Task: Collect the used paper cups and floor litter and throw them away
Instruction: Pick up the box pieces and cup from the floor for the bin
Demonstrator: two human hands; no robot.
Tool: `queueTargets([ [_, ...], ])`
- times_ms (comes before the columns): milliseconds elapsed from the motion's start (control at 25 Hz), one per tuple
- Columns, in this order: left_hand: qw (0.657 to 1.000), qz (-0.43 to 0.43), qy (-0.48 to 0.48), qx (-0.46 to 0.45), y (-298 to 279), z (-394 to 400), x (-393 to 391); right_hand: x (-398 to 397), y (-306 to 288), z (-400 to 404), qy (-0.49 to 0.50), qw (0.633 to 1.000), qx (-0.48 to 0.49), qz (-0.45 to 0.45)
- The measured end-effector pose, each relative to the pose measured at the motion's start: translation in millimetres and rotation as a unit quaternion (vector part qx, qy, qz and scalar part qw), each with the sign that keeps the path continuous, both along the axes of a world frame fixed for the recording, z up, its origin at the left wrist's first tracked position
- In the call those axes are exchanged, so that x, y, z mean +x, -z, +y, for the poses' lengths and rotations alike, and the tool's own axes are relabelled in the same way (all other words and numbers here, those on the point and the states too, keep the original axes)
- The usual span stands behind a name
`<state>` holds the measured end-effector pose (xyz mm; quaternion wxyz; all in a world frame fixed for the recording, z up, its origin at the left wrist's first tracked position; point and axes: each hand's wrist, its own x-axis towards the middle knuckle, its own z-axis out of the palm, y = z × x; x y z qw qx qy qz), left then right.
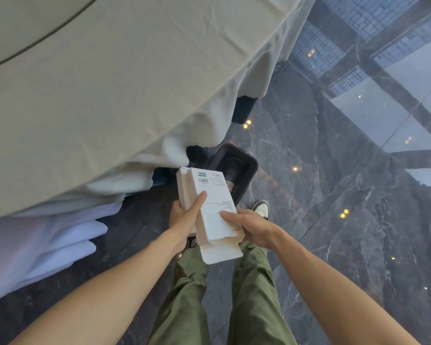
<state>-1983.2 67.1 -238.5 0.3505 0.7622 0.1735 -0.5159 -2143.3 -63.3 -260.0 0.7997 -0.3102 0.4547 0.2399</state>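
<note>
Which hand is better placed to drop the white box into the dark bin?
Probably left hand: it wraps the white box nearer the dark bin; right hand only pinches its rear edge.

Box (210,207) held between both hands: left hand (184,215) on its left edge, right hand (249,227) on its right. Bin (244,168) on floor (334,195) directly beyond box. Table (97,95) to left, its cloth edge overhanging bin's far-left rim.
</note>
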Motion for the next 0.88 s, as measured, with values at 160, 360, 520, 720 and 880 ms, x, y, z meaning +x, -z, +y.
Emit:
queueTargets([
  [160, 1.000, -0.014, 0.001, 0.006, 7.3, -0.9, -5.3, -3.8, 0.5, -7.1, 0.030, 0.998, -0.039, 0.050],
  [360, 0.998, -0.025, 0.004, 0.063, 23.0, 9.5, -2.5, -0.8, 19.4, -22.8, 0.086, 0.965, -0.157, 0.190],
  [520, 0.996, -0.025, 0.006, 0.089, 32.5, 22.8, 3.3, 9.4, 44.4, -36.6, 0.049, 0.937, -0.250, 0.239],
  [720, 0.997, -0.017, 0.031, 0.067, 42.6, 31.1, 4.0, 34.4, 74.0, -44.9, -0.001, 0.937, -0.289, 0.198],
  [880, 0.999, -0.008, 0.028, 0.031, 46.0, 25.8, 4.1, 41.0, 81.0, -43.8, -0.014, 0.931, -0.306, 0.199],
])
